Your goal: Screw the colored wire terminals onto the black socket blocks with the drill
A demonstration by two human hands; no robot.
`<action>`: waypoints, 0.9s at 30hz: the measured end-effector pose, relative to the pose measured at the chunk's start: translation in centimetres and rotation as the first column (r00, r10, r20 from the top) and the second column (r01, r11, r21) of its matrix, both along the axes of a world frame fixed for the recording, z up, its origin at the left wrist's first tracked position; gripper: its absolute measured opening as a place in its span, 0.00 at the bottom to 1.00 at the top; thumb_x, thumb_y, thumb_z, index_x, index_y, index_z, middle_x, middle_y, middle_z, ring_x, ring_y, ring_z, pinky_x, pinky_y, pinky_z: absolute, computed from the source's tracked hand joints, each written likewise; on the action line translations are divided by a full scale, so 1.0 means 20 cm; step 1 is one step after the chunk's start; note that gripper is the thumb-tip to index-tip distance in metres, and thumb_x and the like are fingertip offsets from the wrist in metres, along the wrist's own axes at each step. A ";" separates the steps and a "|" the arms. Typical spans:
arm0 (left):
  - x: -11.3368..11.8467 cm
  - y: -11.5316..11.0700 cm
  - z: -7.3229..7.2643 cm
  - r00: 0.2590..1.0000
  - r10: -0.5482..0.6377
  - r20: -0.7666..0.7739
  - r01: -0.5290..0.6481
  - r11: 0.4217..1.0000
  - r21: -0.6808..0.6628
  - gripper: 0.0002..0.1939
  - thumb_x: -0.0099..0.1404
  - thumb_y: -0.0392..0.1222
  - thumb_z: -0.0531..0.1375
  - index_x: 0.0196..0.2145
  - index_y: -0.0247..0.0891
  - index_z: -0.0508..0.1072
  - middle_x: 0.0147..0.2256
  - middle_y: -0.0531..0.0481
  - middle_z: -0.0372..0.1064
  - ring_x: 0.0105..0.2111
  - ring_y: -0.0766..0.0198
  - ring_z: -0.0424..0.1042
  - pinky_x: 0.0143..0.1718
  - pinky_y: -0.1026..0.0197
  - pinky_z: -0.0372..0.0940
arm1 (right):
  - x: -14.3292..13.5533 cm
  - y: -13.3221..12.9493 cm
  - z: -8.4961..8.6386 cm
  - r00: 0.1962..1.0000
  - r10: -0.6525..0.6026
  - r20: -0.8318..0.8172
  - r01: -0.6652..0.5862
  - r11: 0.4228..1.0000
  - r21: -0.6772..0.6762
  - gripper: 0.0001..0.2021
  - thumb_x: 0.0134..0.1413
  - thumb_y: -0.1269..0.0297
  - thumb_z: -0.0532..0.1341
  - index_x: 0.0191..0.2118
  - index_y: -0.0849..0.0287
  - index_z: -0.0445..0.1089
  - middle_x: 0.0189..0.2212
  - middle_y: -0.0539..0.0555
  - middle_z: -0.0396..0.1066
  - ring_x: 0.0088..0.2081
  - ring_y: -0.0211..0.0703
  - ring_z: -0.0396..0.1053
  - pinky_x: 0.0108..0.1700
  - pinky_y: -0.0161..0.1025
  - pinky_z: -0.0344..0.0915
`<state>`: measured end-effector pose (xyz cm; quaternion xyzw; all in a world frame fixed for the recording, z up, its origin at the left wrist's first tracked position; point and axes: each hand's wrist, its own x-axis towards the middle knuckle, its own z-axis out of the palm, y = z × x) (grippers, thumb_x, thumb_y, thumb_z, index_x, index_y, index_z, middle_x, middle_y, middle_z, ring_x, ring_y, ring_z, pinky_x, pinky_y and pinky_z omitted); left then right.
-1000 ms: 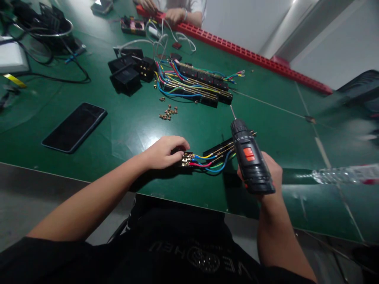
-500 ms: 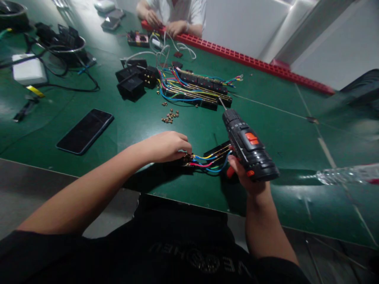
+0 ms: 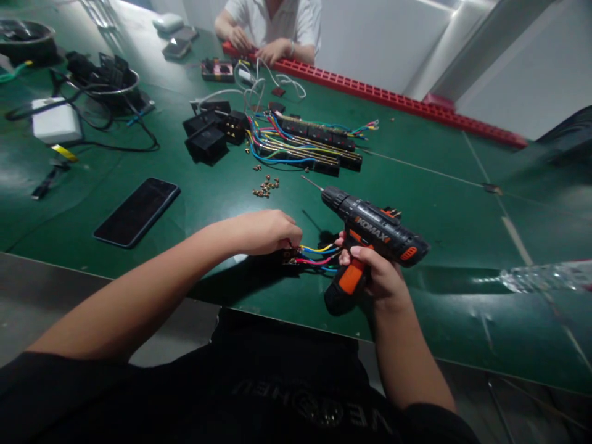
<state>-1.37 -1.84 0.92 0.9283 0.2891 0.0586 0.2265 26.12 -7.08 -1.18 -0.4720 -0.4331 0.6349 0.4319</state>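
Observation:
My right hand (image 3: 379,271) is wrapped around the grip of a black and orange cordless drill (image 3: 370,222), its long bit aimed to the upper left above the table. My left hand (image 3: 272,231) is closed, its fingertips bent down onto a black block with brass terminals (image 3: 290,256). What those fingertips pinch, if anything, is hidden. Yellow, blue and red wires (image 3: 317,262) run right from the block and pass behind the drill hand. Beyond my left hand lies a small pile of brass screws (image 3: 266,187).
Wired black strips (image 3: 319,145) and black housings (image 3: 208,135) lie farther back. A phone (image 3: 137,211) is at left, near a white box (image 3: 56,120) and a bowl of black parts (image 3: 108,83). Across the table another person's hands (image 3: 272,50) work beside a red slotted rail (image 3: 370,86).
My right hand has turned the drill so its bit swings left and its side faces me; the drill has shifted left. My left hand stays at the block, shifted slightly.

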 end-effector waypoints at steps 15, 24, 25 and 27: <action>-0.09 -0.34 -0.28 0.843 0.435 0.318 -0.418 0.900 -0.123 0.33 0.65 0.50 0.66 0.63 0.37 0.62 0.58 0.36 0.69 0.57 0.47 0.71 0.60 0.46 0.66 | 0.35 -0.08 0.18 0.964 0.116 0.241 -0.111 0.993 -0.034 0.18 0.48 0.58 0.74 0.44 0.61 0.77 0.34 0.56 0.78 0.27 0.41 0.74 0.30 0.36 0.75; -0.04 -0.36 -0.34 0.759 0.508 0.407 -0.491 0.857 -0.154 0.30 0.63 0.45 0.64 0.59 0.35 0.63 0.53 0.37 0.72 0.53 0.50 0.74 0.56 0.47 0.70 | 0.56 -0.02 0.34 0.806 0.306 0.507 -0.452 0.871 0.193 0.13 0.56 0.65 0.71 0.47 0.58 0.79 0.30 0.57 0.77 0.24 0.40 0.74 0.23 0.32 0.73; -0.04 -0.36 -0.34 0.758 0.507 0.409 -0.491 0.858 -0.153 0.29 0.63 0.45 0.64 0.59 0.36 0.63 0.53 0.37 0.72 0.53 0.50 0.74 0.56 0.47 0.70 | 0.56 -0.03 0.34 0.800 0.321 0.506 -0.470 0.861 0.197 0.12 0.56 0.65 0.70 0.47 0.58 0.79 0.30 0.57 0.77 0.23 0.40 0.74 0.23 0.31 0.73; -0.04 -0.36 -0.34 0.760 0.505 0.409 -0.489 0.859 -0.153 0.29 0.63 0.45 0.64 0.59 0.36 0.63 0.53 0.37 0.73 0.53 0.50 0.74 0.55 0.47 0.70 | 0.56 -0.02 0.34 0.783 0.351 0.514 -0.511 0.834 0.209 0.11 0.57 0.67 0.69 0.46 0.56 0.79 0.30 0.56 0.77 0.23 0.40 0.75 0.23 0.31 0.74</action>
